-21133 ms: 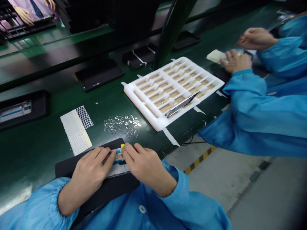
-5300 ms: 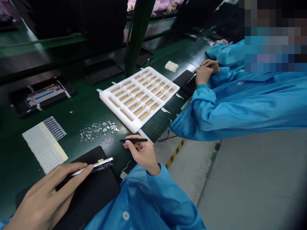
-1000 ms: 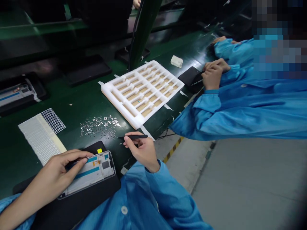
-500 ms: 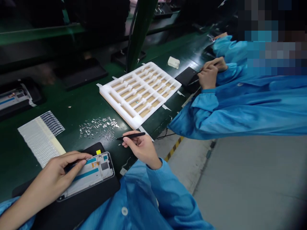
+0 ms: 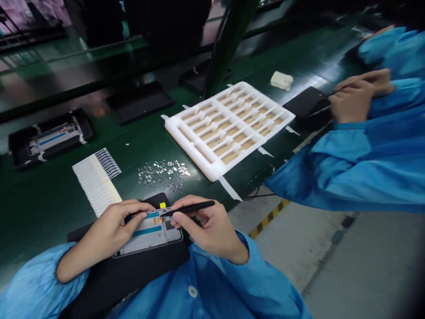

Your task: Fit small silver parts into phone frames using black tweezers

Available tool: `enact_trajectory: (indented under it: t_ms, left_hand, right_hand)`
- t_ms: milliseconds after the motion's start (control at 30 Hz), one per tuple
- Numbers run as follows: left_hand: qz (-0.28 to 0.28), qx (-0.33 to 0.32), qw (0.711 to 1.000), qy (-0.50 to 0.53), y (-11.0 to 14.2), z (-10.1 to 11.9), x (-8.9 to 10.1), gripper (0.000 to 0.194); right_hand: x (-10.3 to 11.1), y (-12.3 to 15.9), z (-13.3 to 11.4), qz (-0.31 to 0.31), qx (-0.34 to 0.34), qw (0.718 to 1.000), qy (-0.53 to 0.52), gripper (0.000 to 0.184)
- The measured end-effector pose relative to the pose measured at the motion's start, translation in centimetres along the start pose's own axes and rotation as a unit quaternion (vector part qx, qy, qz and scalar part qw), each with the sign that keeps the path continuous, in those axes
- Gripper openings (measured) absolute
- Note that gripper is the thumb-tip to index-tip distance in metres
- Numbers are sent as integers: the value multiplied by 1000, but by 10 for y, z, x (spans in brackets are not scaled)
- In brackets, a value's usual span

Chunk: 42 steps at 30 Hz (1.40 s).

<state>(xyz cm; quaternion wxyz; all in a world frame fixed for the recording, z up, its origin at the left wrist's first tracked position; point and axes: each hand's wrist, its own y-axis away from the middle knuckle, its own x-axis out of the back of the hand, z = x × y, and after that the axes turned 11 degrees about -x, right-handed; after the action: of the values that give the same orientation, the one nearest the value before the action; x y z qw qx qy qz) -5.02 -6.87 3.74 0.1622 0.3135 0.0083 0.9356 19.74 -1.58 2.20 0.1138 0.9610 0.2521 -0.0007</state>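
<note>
A phone's front frame [image 5: 149, 234], with blue strips and a small orange part, lies flat on a black mat [image 5: 122, 257]. My left hand [image 5: 106, 235] grips the frame's left side, with a thin dark tool partly hidden under its fingers. My right hand [image 5: 207, 230] holds black tweezers [image 5: 189, 208], whose tip reaches over the frame near the orange part. A yellow label [image 5: 162, 205] sits on the mat just beyond the frame. Fine metal pieces [image 5: 162, 175] lie scattered beyond it.
A white foam tray [image 5: 229, 128] with tan slots stands beyond the metal pieces. A white strip sheet [image 5: 96, 181] lies to the left. A co-worker's hands [image 5: 355, 97] work at a black mat [image 5: 307, 102] on the right. Black holders stand along the bench's far side.
My right hand has moved from beside the metal pieces onto the phone frame, bringing the tweezers over it. The view has swung, shifting everything in the picture rightward.
</note>
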Motion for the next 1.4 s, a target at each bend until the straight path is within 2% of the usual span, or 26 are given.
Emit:
enact_trajectory:
  t_ms: [100, 267, 533, 967, 1133, 1400]
  left_hand:
    - [5, -12, 1000, 3, 0, 0, -1, 33]
    - [11, -12, 1000, 9, 2, -2, -4, 32]
    - [30, 24, 999, 14, 1, 4, -6, 31]
    - [97, 39, 995, 3, -2, 4, -19, 19]
    - [102, 54, 993, -10, -3, 6, -20, 20]
    - [102, 41, 994, -12, -5, 5, -22, 22]
  right_hand:
    - [-11, -5, 4, -9, -3, 999, 35, 13]
    - [-14, -10, 10, 1, -7, 998, 69, 12]
    - [-17, -11, 10, 4, -3, 999, 53, 10]
    - [-17, -9, 10, 29, 2, 998, 52, 10]
    - [-17, -7, 14, 50, 35, 995, 78, 9]
    - [-15, -6, 20, 42, 151, 980, 123, 18]
